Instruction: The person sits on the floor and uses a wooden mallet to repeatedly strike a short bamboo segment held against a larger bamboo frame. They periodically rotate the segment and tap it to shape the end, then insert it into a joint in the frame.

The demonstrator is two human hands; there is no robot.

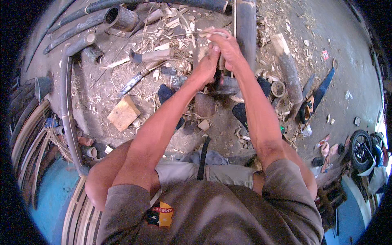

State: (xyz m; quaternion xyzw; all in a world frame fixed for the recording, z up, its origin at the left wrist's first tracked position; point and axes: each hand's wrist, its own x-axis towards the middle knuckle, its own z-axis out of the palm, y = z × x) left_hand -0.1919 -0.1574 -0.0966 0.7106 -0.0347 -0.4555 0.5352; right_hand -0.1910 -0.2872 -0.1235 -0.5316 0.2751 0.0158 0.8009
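Both my arms reach forward, and my hands meet at the upper middle of the head view. My left hand [207,67] is closed, thumb pointing up, against my right hand; what it grips is hidden. The fingers of my right hand [229,50] curl round a pale wood strip [207,32], whose end shows beyond the fingertips. Below the hands, a dark upright piece [221,76] stands at a crosswise bamboo section [229,85] between my feet. Its kind is unclear.
A thick bamboo pole [245,38] runs away ahead. Shavings litter the ground. Around lie a wood block [123,113], a wooden-handled blade [151,56], a bamboo length [288,71], a blue-bladed saw [324,87] and a hollow bamboo tube [121,18]. A wheel [361,150] stands right.
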